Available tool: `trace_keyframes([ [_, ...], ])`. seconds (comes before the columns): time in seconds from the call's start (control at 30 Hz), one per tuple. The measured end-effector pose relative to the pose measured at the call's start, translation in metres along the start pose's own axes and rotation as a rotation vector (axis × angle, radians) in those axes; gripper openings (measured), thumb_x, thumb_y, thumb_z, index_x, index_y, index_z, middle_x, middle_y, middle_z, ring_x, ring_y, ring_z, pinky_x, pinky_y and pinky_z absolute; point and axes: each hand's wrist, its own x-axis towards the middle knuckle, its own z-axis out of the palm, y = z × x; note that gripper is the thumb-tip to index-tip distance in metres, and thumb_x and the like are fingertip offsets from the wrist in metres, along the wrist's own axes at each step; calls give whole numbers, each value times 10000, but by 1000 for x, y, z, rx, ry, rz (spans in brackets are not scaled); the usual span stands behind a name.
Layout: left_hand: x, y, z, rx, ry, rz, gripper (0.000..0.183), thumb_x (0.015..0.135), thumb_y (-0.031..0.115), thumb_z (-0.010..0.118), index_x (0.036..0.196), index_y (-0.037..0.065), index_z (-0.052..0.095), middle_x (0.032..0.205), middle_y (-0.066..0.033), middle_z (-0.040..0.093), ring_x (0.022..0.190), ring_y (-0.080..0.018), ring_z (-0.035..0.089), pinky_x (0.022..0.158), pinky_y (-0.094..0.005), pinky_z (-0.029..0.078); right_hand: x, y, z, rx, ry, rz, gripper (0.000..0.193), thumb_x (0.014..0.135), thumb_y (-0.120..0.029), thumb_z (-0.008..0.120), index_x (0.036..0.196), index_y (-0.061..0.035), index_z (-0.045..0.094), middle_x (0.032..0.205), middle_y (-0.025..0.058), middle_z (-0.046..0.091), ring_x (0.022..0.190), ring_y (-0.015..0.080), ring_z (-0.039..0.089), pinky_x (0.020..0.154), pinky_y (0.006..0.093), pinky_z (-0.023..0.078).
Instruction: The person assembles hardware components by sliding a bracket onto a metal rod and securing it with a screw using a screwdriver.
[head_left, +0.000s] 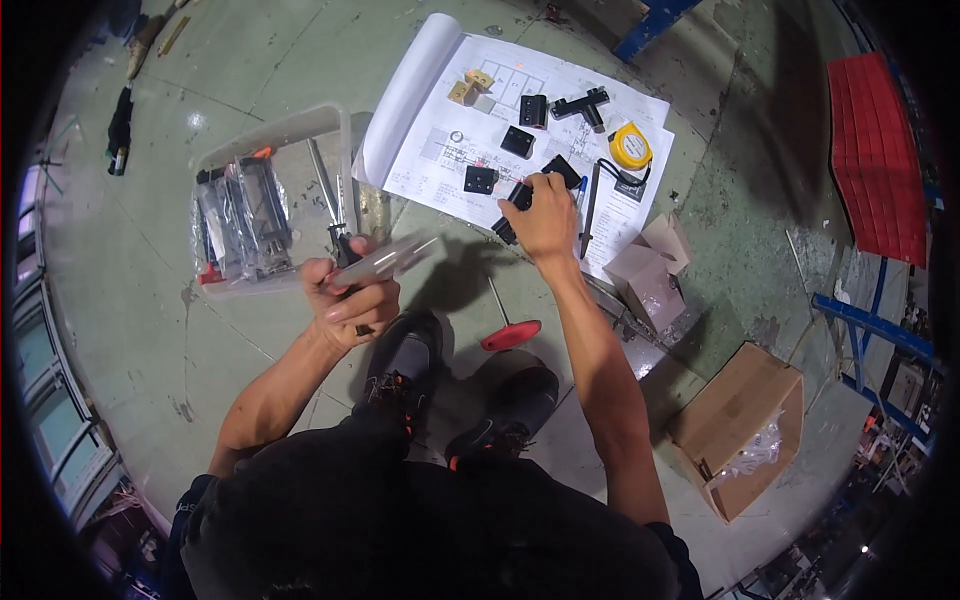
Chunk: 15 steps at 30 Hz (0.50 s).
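My left hand (350, 300) is closed around a clear plastic packet (392, 258), blurred at its far end; a dark piece shows between the fingers. My right hand (545, 215) reaches over the printed drawing sheets (410, 165), its fingers gripping a long black block-like part (506, 228) at the sheets' near edge. Around it lie other black parts: a block with holes (480, 179), a square block (517, 141), a ribbed block (533, 110) and a T-shaped piece (582, 107). Small brass-coloured blocks (470, 88) rest farther left on the paper.
A translucent tray (345, 130) with bagged parts and screwdrivers stands at left. On the sheets are a yellow tape measure (630, 147) and a black pen (592, 205). A red-handled hex key (510, 335) lies by my shoes. Two cardboard boxes (725, 410) (640, 280) sit at right.
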Motion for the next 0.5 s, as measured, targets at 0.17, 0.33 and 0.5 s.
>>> trace_keyframes([
  [0.17,-9,-3,0,407,455,290,260,883,197,556,1073,21,582,989,-182,612,459,-64,399,402,-189,337,-3,-3,-26,815,65,211,332,822,-182,695,1038,31,558,976,140,582,888,230,617,680,337,532],
  [0.33,-12,-12,3,421,523,319,245,868,187,580,1048,20,575,951,-162,592,435,-66,419,385,-184,347,-46,-35,-80,1622,-161,204,330,942,-274,422,1106,-13,542,887,66,520,805,196,597,600,318,503],
  [0.5,-10,-16,3,494,551,267,243,873,207,569,1038,28,569,960,-145,606,433,-60,408,388,-187,343,-76,-79,-91,1531,-223,100,290,941,-198,550,1155,-6,592,883,52,598,742,129,559,546,274,426],
])
